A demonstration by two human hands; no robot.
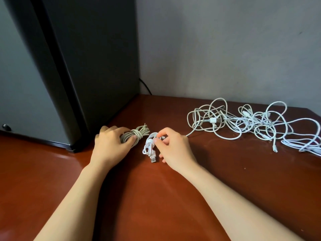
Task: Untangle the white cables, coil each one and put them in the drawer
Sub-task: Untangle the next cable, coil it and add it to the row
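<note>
Dull beige on the knotted round cord bundle point(139, 134); clean white on the small plastic cable coil point(149, 145), silver at its metal USB plug point(153, 160). White, partly cream, through the loose cable tangle point(257, 120). Glossy plain red-brown across the wooden tabletop point(225, 180). Matte black on the tall cabinet point(97, 58); flat grey on the wall point(225, 40).

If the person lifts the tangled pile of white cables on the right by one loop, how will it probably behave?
The tangled pile would probably come up floppy, as its thin strands lie in loose loops on the table. Crossed strands suggest several cables may drag along together. The loose plug end would likely dangle.
</note>
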